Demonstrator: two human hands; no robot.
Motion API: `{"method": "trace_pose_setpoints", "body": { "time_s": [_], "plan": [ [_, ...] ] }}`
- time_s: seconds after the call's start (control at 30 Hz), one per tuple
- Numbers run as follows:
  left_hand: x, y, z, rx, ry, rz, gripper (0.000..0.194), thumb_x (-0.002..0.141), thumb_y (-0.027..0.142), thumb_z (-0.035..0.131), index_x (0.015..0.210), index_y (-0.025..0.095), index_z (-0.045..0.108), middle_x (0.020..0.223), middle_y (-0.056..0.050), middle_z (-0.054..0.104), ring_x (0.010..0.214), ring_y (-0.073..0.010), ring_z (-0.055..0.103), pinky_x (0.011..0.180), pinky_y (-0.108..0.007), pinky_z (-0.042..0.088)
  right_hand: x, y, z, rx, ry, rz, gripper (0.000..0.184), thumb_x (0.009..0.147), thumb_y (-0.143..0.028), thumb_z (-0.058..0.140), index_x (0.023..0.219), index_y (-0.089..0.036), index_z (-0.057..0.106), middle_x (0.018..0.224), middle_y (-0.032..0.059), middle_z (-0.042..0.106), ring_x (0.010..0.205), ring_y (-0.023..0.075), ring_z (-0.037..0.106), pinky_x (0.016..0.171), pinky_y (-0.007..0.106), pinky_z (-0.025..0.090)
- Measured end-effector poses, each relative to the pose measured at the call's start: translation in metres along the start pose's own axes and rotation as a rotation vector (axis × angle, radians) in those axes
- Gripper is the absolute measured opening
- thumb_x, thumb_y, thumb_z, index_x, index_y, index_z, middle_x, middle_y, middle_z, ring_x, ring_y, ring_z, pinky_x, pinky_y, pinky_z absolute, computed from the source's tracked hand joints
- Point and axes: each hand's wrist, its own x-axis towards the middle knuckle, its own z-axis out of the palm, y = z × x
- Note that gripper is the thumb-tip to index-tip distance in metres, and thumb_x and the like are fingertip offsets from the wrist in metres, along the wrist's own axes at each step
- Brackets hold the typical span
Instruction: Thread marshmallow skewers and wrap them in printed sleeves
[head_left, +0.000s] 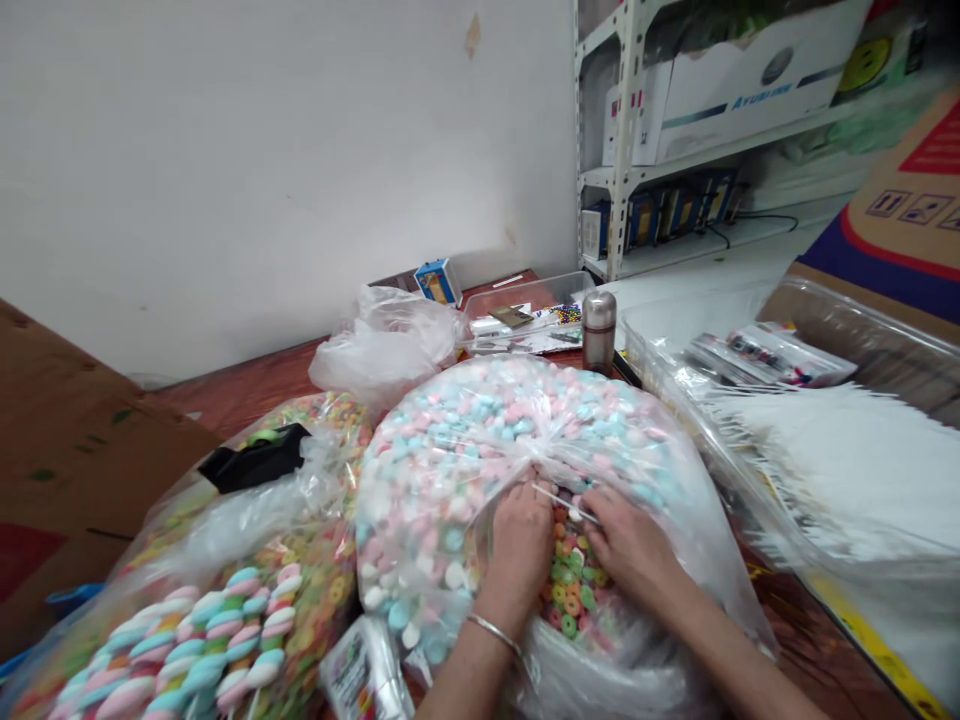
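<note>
1. Head view, left edge: from where I stand, an open brown box [67,460] leans in beside the reddish counter [247,385].
2. Lower left: pastel twisted sweets [202,640] lie side by side on a clear bag [296,492] of ring-shaped pieces, perhaps because the soft bag makes a handy cushion. Above them a black tape dispenser [259,458] rests on that bag, probably parked within reach.
3. Bottom, left of centre: a shiny packet [364,665] sits against the bags. Higher up, a crumpled white bag [382,345] lies before a shallow clear tray [525,285] of small oddments.
4. Centre: a huge bulging bag [540,435] of pastel pieces, its plastic gathered at the top, seemingly to keep them in.
5. Just below the gather, the left hand [523,530] has its fingers bent and bunched against the upper end of a thin white stick [559,500]; whether they pinch it I cannot tell.
6. Between the hands, the stick slants over loose coloured rings [574,590], likely held there so the rings are close by. A small pale piece [576,513] shows at the stick.
7. Next, the right hand [626,540] has its fingers closed on the stick's lower end, apparently steadying it.
8. Beyond stands a metal flask [598,335], upright; upper right is a white metal shelf [626,100].
9. Right side: a clear tub [709,460] holds a spiky-edged white stack [862,460], presumably to stop it sliding about.
</note>
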Motion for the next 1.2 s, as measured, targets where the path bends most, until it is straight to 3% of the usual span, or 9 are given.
{"method": "trace_pose_setpoints", "body": {
  "time_s": [0.13, 0.27, 0.4, 0.57, 0.7, 0.8, 0.9, 1.07, 1.2],
  "plan": [
    [-0.007, 0.015, -0.019, -0.057, 0.104, -0.085, 0.028, 0.093, 0.018, 0.045, 0.115, 0.021, 0.061, 0.11, -0.008, 0.069, 0.099, -0.0222, 0.064, 0.089, -0.037, 0.049, -0.014, 0.012, -0.006, 0.07, 0.045, -0.029, 0.011, 0.08, -0.015, 0.053, 0.083, -0.023, 0.06, 0.081, -0.0008, 0.068, 0.079, 0.0183, 0.064, 0.071, 0.026, 0.048],
    [-0.01, 0.023, -0.028, -0.497, 0.183, -0.343, 0.029, 0.086, 0.018, 0.053, 0.108, 0.026, 0.07, 0.111, -0.005, 0.072, 0.105, -0.0235, 0.063, 0.097, -0.039, 0.044, -0.015, 0.009, -0.002, 0.054, 0.244, 0.018, 0.007, 0.088, -0.022, 0.05, 0.084, -0.021, 0.056, 0.079, 0.0027, 0.066, 0.072, 0.0197, 0.064, 0.065, 0.029, 0.05],
    [-0.011, 0.027, -0.014, -0.741, 0.15, -0.505, 0.019, 0.078, 0.02, 0.06, 0.089, 0.019, 0.075, 0.091, -0.008, 0.075, 0.087, -0.0251, 0.067, 0.086, -0.04, 0.049, -0.019, -0.008, 0.012, -0.008, 0.406, -0.099, 0.011, 0.092, -0.021, 0.044, 0.092, -0.018, 0.055, 0.099, 0.0115, 0.067, 0.095, 0.024, 0.064, 0.079, 0.034, 0.05],
    [-0.015, 0.035, 0.002, -1.046, 0.066, -0.555, 0.029, 0.082, 0.037, 0.062, 0.096, 0.014, 0.074, 0.09, -0.012, 0.076, 0.072, -0.0213, 0.068, 0.067, -0.032, 0.053, -0.03, -0.012, 0.027, -0.127, 0.446, -0.288, 0.018, 0.096, -0.016, 0.045, 0.105, -0.016, 0.061, 0.119, 0.0151, 0.067, 0.103, 0.0257, 0.065, 0.076, 0.033, 0.049],
    [-0.022, 0.038, 0.002, -1.342, 0.032, -0.574, 0.036, 0.076, 0.04, 0.073, 0.101, 0.014, 0.073, 0.098, -0.014, 0.075, 0.084, -0.0233, 0.069, 0.076, -0.032, 0.054, -0.034, -0.014, 0.024, -0.139, 0.428, -0.356, 0.022, 0.094, -0.013, 0.043, 0.108, -0.015, 0.06, 0.123, 0.0163, 0.064, 0.112, 0.0261, 0.062, 0.084, 0.035, 0.051],
    [-0.025, 0.037, -0.001, -1.542, 0.029, -0.601, 0.036, 0.068, 0.032, 0.082, 0.099, 0.015, 0.074, 0.098, -0.012, 0.075, 0.088, -0.0231, 0.069, 0.082, -0.033, 0.053, -0.036, -0.022, 0.009, 0.005, 0.353, -0.28, 0.019, 0.093, -0.018, 0.044, 0.103, -0.019, 0.061, 0.123, 0.0133, 0.062, 0.118, 0.0241, 0.058, 0.089, 0.034, 0.052],
    [-0.025, 0.035, -0.006, -1.538, 0.066, -0.67, 0.028, 0.069, 0.031, 0.08, 0.092, 0.017, 0.075, 0.09, -0.008, 0.075, 0.075, -0.018, 0.068, 0.074, -0.03, 0.055, -0.043, -0.024, -0.005, 0.104, 0.261, -0.114, 0.028, 0.095, -0.03, 0.045, 0.119, -0.023, 0.057, 0.121, 0.0106, 0.062, 0.118, 0.0239, 0.058, 0.092, 0.038, 0.053],
    [-0.026, 0.034, -0.013, -1.543, 0.128, -0.735, 0.032, 0.069, 0.032, 0.08, 0.098, 0.02, 0.073, 0.082, -0.004, 0.072, 0.065, -0.0143, 0.064, 0.063, -0.027, 0.056, -0.069, -0.021, -0.012, 0.063, 0.047, 0.115, 0.038, 0.098, -0.031, 0.031, 0.126, -0.03, 0.057, 0.106, 0.0068, 0.073, 0.093, 0.0264, 0.072, 0.072, 0.038, 0.058],
    [-0.029, 0.039, -0.014, -1.623, 0.087, -0.739, 0.03, 0.065, 0.031, 0.084, 0.091, 0.018, 0.074, 0.082, -0.003, 0.072, 0.066, -0.0138, 0.065, 0.066, -0.027, 0.056, -0.074, -0.031, -0.011, 0.251, 0.067, 0.138, 0.043, 0.1, -0.035, 0.031, 0.135, -0.027, 0.054, 0.121, 0.0071, 0.071, 0.112, 0.0245, 0.067, 0.084, 0.033, 0.056]
  ]
}}
